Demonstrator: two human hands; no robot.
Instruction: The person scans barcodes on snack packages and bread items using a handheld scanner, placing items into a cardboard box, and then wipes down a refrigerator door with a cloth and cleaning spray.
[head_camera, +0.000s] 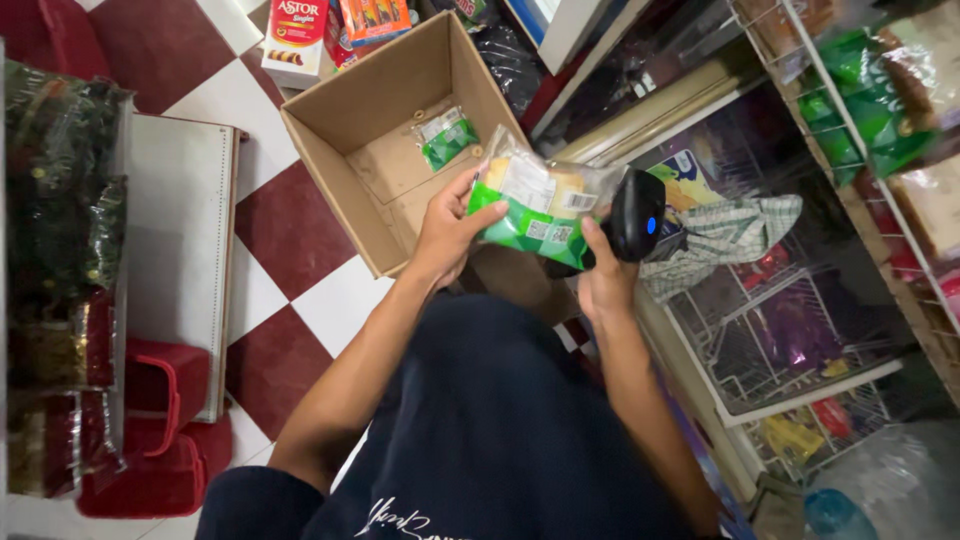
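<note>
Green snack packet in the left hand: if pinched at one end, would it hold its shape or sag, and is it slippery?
The green snack packet is thin crinkled film, so it would probably flex and sag past the left hand. Its glossy surface looks somewhat slippery. It seems light: a few fingers carry it while the right hand holds the black scanner.

Floor (290, 225): tiled in dark red and white squares laid as a checkerboard.
Cardboard box (335, 150): set open on the floor, flaps raised.
Box bottom: one small green packet (447, 138) is carried.
Red-and-white carton (295, 40): stood on the floor just behind the box.
Red basket (150, 430): placed at lower left.
White board (180, 250): laid beside it.
</note>
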